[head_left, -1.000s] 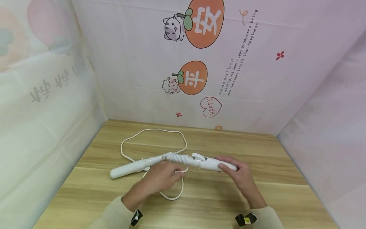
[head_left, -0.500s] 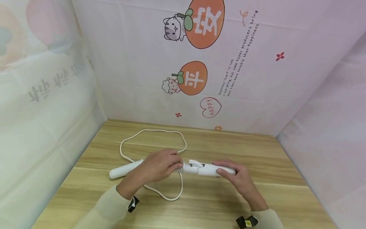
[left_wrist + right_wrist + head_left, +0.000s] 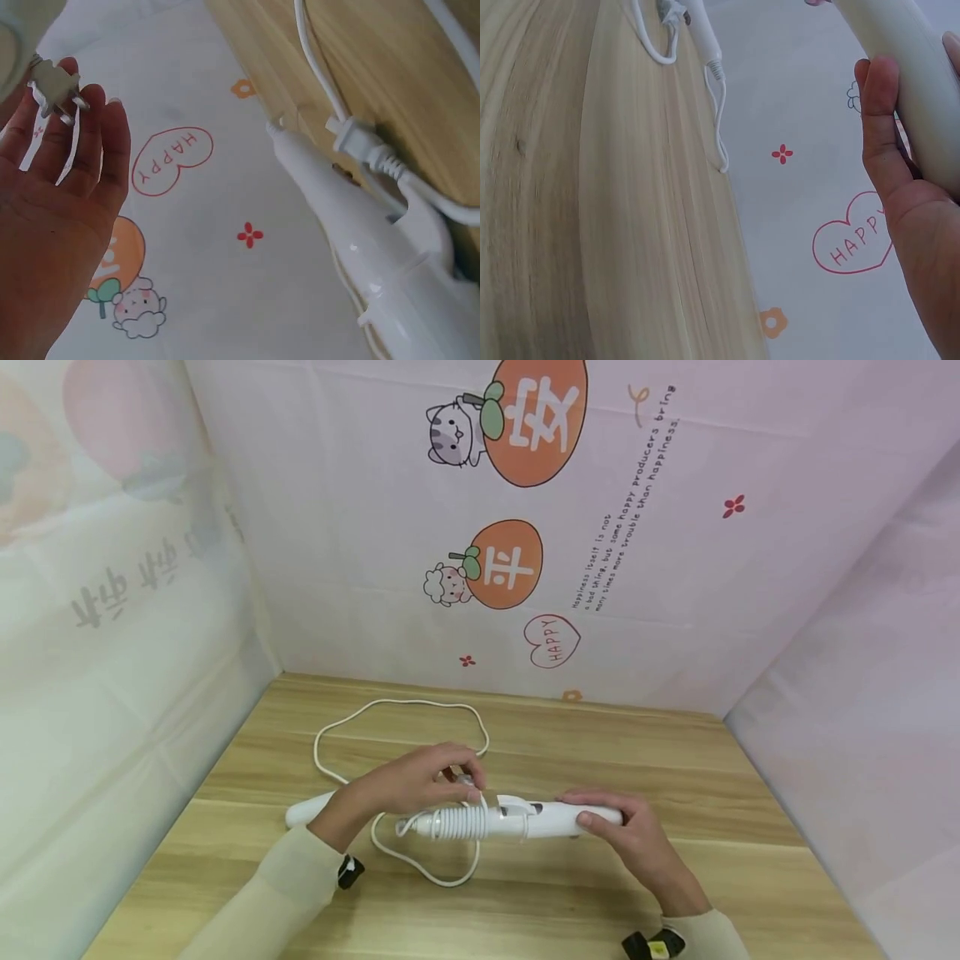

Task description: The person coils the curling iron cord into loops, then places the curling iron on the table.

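In the head view my right hand [image 3: 630,835] grips one end of a white curling iron [image 3: 558,820], thumb and fingers round its smooth body. Its white cord [image 3: 459,823] is wound in tight turns round the other end. My left hand [image 3: 423,781] is just above those turns, fingers bent down. The left wrist view shows a two-pin plug [image 3: 54,86] held at the left fingers, its prongs pointing outward; the thumb is hidden. A second white curling iron [image 3: 306,810] lies on the table, partly covered by the left hand and forearm.
The second iron's loose cord [image 3: 405,701] loops across the wooden table [image 3: 600,893]. In the left wrist view another plug [image 3: 360,142] on a cord lies beside that iron. Printed cloth walls [image 3: 360,568] stand behind and on both sides.
My left hand has risen from below the held iron to above its wound cord, now with the plug at its fingers. The held iron has come slightly nearer to me; the right hand keeps its grip.
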{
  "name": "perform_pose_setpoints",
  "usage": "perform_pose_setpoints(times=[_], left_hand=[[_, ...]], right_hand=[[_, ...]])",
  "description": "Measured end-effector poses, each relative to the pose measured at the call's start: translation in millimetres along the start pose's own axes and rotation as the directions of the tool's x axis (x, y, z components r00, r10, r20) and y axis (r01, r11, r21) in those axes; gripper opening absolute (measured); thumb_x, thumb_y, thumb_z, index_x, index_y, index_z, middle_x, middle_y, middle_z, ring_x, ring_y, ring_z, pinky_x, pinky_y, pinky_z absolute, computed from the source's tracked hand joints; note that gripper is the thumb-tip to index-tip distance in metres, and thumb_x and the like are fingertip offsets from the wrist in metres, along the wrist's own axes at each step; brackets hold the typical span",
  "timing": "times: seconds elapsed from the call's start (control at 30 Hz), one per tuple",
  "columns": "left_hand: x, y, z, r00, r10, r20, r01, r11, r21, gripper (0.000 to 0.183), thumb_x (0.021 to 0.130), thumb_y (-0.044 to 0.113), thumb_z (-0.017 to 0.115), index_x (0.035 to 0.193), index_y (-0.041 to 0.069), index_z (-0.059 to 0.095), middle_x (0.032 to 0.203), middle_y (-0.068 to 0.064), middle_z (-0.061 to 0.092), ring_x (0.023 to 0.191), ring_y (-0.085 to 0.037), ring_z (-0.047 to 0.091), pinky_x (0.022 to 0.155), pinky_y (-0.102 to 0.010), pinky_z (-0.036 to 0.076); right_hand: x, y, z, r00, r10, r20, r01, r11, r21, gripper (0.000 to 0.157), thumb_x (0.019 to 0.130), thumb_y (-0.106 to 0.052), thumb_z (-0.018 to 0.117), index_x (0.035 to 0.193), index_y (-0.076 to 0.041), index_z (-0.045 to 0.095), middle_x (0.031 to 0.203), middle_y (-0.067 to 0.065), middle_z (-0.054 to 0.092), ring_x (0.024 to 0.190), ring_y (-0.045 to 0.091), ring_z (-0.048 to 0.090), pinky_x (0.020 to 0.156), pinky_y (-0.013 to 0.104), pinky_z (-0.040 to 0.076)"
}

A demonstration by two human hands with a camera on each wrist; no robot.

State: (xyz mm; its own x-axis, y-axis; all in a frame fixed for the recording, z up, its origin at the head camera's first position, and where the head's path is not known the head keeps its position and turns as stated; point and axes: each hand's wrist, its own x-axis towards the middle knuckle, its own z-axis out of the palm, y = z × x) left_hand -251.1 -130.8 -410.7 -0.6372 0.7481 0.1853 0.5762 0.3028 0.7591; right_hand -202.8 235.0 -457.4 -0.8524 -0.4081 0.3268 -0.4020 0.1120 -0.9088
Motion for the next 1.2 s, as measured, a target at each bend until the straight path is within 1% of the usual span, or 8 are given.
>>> perform_pose_setpoints(times=[0.2,0.4,0.53,0.67,0.77,0.9,1.0,1.2], left_hand=[[1.4,-10.7,6.1,0.999,0.051,-0.016,-0.052,0.99,-0.134,0.013,0.107,0.022,0.072,0.116,0.014,0.077,0.125,-0.001,0.071,0.114,-0.013,0.066,0.1,-0.038,0.06],[1.6,-27.5,19.4,0.996,0.052,-0.072,-0.071,0.955,-0.286,0.017,0.107,0.011,0.069,0.119,0.002,0.078,0.119,-0.012,0.077,0.105,-0.007,0.068,0.092,-0.026,0.058],[-2.2,-38.9,31.0,0.987,0.066,-0.149,-0.111,0.942,-0.315,0.029,0.102,0.002,0.071,0.13,-0.006,0.073,0.132,-0.023,0.075,0.118,-0.007,0.068,0.1,-0.025,0.056],[-3.9,-42.3,42.5,0.984,-0.008,-0.177,-0.056,0.934,-0.353,0.049,0.099,0.009,0.079,0.146,0.003,0.067,0.145,-0.015,0.071,0.127,-0.008,0.065,0.109,-0.029,0.053],[0.3,-41.0,51.5,0.973,-0.138,-0.186,0.026,0.863,-0.505,0.051,0.103,0.02,0.078,0.149,0.004,0.064,0.136,-0.015,0.073,0.118,-0.015,0.068,0.106,-0.04,0.058],[7.8,-40.1,61.0,0.93,-0.274,-0.244,0.075,0.793,-0.604,0.042,0.107,0.026,0.073,0.137,-0.001,0.066,0.119,-0.016,0.075,0.107,-0.018,0.071,0.1,-0.046,0.062],[13.0,-39.5,65.3,0.904,-0.336,-0.265,0.103,0.772,-0.628,0.037,0.108,0.026,0.071,0.131,-0.001,0.064,0.12,-0.018,0.075,0.108,-0.018,0.071,0.103,-0.051,0.06],[25.6,-38.3,69.5,0.857,-0.435,-0.277,0.145,0.718,-0.681,0.043,0.107,0.036,0.071,0.133,0.003,0.065,0.123,-0.015,0.075,0.109,-0.019,0.072,0.109,-0.058,0.055]], right_hand=[[1.0,1.6,-0.3,0.999,0.007,0.045,-0.017,0.978,0.207,0.032,0.105,0.012,0.056,0.13,0.004,0.075,0.134,-0.002,0.077,0.122,0.013,0.071,0.087,0.033,0.065],[0.6,-1.4,1.5,0.997,0.073,0.028,-0.077,0.97,0.232,0.032,0.109,0.007,0.054,0.133,0.001,0.075,0.134,-0.001,0.078,0.121,0.013,0.07,0.09,0.033,0.064],[1.3,-4.7,3.8,0.99,0.137,-0.02,-0.126,0.949,0.288,0.032,0.11,0.003,0.054,0.133,0.0,0.075,0.133,0.0,0.078,0.119,0.013,0.07,0.091,0.031,0.063],[3.5,-6.0,7.3,0.972,0.212,-0.101,-0.165,0.922,0.35,0.029,0.111,0.0,0.056,0.133,0.001,0.075,0.133,0.001,0.078,0.118,0.015,0.069,0.092,0.03,0.064],[5.5,-4.2,10.4,0.953,0.252,-0.166,-0.18,0.916,0.358,0.028,0.111,-0.003,0.058,0.133,0.003,0.074,0.132,0.001,0.078,0.118,0.016,0.068,0.092,0.031,0.064],[7.9,-0.5,14.1,0.929,0.287,-0.234,-0.195,0.916,0.351,0.027,0.11,-0.005,0.062,0.133,0.005,0.074,0.129,-0.001,0.079,0.119,0.017,0.068,0.093,0.033,0.064],[9.0,1.1,14.2,0.919,0.302,-0.254,-0.217,0.924,0.316,0.029,0.108,-0.005,0.065,0.134,0.008,0.071,0.129,-0.003,0.078,0.12,0.018,0.068,0.094,0.034,0.065],[9.6,3.2,6.2,0.933,0.264,-0.246,-0.254,0.965,0.071,0.041,0.104,-0.01,0.074,0.141,0.005,0.067,0.13,-0.006,0.075,0.106,0.023,0.076,0.093,0.033,0.065]])
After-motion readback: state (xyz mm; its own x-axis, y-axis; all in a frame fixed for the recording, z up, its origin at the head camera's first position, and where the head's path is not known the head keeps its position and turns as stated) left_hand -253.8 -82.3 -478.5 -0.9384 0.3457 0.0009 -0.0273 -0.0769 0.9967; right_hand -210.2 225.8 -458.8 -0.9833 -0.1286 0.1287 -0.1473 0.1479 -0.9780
